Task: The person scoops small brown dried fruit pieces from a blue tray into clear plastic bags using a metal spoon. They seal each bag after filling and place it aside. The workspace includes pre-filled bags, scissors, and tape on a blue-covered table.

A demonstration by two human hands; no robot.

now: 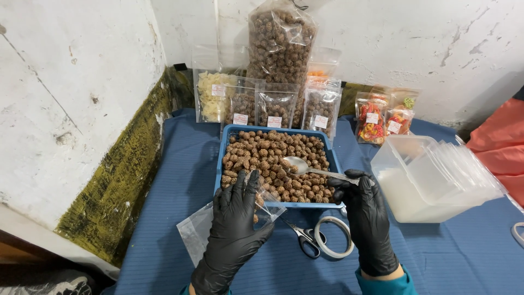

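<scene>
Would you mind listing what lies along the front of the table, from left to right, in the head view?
Flat clear pouch → left hand holding an open clear pouch → scissors → tape roll → right hand holding a spoon → clear plastic tub.

Both hands in black, thin, glossy disposable gloves w/ creases at knuckles & wrists: left hand (233,229), right hand (368,218). Glove cuffs run up past wrists. Teal fabric sleeve edges show below cuffs, esp. on right.
</scene>
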